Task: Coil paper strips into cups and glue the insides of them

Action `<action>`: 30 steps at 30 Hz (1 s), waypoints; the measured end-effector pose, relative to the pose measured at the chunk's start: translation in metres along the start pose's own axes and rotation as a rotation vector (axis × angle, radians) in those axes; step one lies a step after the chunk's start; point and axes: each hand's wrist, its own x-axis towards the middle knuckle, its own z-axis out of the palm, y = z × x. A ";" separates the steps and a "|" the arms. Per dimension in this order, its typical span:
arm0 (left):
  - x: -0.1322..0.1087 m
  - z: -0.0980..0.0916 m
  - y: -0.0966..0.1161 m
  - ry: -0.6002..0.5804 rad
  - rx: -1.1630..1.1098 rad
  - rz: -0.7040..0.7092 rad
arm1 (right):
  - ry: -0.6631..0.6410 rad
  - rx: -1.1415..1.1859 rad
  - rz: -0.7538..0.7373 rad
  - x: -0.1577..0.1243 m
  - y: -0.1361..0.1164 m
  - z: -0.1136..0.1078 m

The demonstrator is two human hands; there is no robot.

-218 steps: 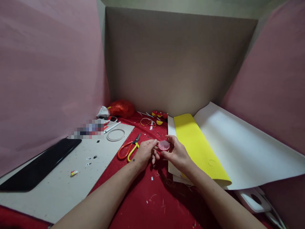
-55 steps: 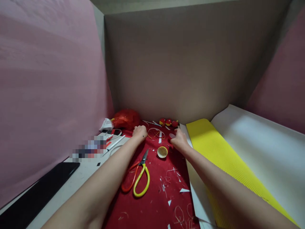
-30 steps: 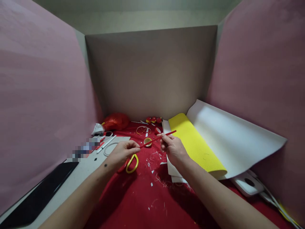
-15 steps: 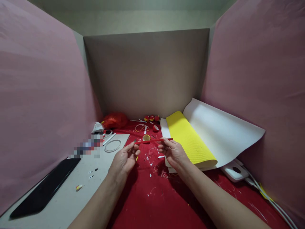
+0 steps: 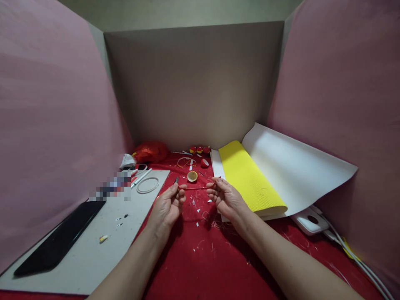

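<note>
A thin red strip [image 5: 196, 188] stretches level between my two hands above the red cloth. My left hand [image 5: 168, 203] pinches its left end, with a small dark metal tip [image 5: 176, 180] sticking up past the fingers. My right hand [image 5: 224, 196] is closed on the right end, and a short bit of red shows above its fingertips. Just beyond the strip lies a small round gold-coloured piece [image 5: 192, 176]. Behind that are a red cup-like piece [image 5: 204, 163] and several small red and yellow balls [image 5: 199, 150].
A grey board [image 5: 125, 233] at left bears a black tray-like object [image 5: 59, 239] and a white ring [image 5: 147, 185]. Yellow corrugated sheet [image 5: 246, 179] and large white sheet [image 5: 290, 175] lie right, near a white device [image 5: 309, 221] with cables. Scraps litter the red cloth [image 5: 200, 266].
The red strip now looks thinner between my hands, and its long right end no longer sticks out past my right hand. The view has tilted slightly downward.
</note>
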 end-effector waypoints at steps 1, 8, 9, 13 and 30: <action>0.001 -0.001 -0.001 -0.011 0.012 0.011 | -0.016 -0.023 -0.001 0.000 0.001 -0.001; 0.000 -0.004 -0.002 -0.103 0.087 0.073 | -0.095 -0.178 -0.002 -0.004 0.005 -0.005; 0.000 -0.004 -0.002 -0.119 0.099 0.082 | -0.105 -0.199 0.002 -0.004 0.005 -0.005; -0.003 -0.003 -0.003 -0.190 0.165 0.095 | -0.131 -0.273 0.021 -0.005 0.005 -0.008; -0.020 0.003 -0.005 -0.316 0.695 0.224 | -0.220 -0.444 0.104 -0.009 0.004 -0.008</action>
